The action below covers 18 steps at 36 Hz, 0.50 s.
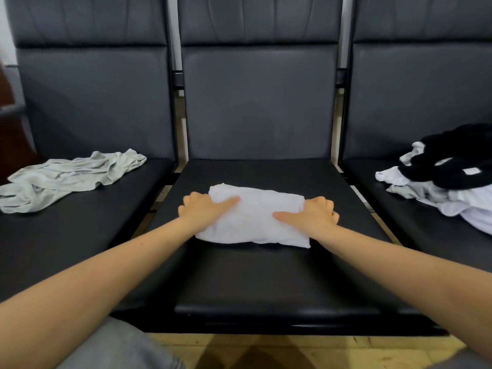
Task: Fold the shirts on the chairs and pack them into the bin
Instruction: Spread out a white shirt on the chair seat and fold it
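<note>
Three dark padded chairs stand side by side. On the middle seat (255, 275) lies a white shirt (255, 217), folded to a compact rectangle. The left hand (203, 209) grips its left end and the right hand (312, 213) its right end, thumbs on top. Lifting both ends evenly should keep the folds. A grey shirt (66, 177) and a mixed clothes pile (450, 182) wait unfolded on the outer seats. No bin shows.

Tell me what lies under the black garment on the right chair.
Under the black garment lie crumpled white shirts and a pale grey one, all on the right chair. How many shirts it covers cannot be seen.
</note>
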Available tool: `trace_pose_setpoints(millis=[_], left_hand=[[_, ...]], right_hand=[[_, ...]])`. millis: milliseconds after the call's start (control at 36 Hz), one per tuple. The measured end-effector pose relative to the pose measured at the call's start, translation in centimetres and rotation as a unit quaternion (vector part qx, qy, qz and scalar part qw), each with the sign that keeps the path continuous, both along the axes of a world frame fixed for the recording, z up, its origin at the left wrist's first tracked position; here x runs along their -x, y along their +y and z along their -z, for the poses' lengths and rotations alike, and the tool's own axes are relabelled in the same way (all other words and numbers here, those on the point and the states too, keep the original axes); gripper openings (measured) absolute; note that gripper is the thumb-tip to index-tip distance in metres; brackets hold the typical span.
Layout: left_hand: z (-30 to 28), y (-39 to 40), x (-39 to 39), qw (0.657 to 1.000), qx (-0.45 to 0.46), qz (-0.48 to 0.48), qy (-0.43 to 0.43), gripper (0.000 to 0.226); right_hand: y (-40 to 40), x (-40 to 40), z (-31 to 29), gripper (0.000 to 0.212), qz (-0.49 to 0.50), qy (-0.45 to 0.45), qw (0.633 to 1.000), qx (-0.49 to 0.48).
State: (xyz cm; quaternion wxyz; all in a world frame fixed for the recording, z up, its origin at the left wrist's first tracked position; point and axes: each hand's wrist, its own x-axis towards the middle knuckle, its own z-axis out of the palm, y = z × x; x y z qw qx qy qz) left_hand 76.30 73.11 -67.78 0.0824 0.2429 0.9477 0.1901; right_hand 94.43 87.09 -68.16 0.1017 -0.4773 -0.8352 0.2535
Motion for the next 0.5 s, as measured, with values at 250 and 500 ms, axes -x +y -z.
trace_pose_setpoints(millis=[250, 500], left_hand=[[-2.2, -2.4, -2.3, 0.912, -0.336, 0.063, -0.228, 0.029], [-9.9, -9.6, -1.0, 0.877, -0.435, 0.020, -0.201, 0.038]], right_hand=[[-3.0, 1.1, -3.4, 0.020, -0.062, 0.368, 0.879, 0.298], [-5.9, 6.2, -7.2, 0.047, -0.083, 0.436, 0.777, 0.446]])
